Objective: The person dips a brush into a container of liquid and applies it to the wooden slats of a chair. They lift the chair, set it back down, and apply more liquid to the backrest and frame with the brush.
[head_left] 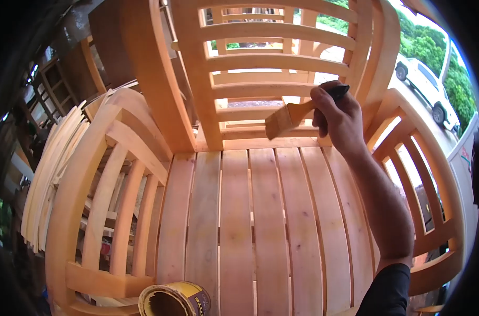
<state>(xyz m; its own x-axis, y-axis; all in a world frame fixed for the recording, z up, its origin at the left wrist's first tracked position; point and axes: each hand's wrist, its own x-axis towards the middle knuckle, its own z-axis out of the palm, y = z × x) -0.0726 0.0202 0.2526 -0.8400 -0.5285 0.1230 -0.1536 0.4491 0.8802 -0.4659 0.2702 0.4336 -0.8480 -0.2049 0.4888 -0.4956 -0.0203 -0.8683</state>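
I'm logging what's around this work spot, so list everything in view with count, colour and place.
Wooden seat: one, slatted, light orange-brown, centre
Backrest: one, orange, top centre
Armrests: two, orange, left and right of the seat
Slatted wooden piece: at least one, orange, behind the backrest
Brush: one, tan with black handle end, above the seat's far end
Can: one, yellow and dark, bottom, left of centre
Wood strips: several, pale, far left
Vehicle: one, white, upper right
Trees: uncounted, green, upper right
Right hand: one, holding the brush
Sleeve: one, black, lower right
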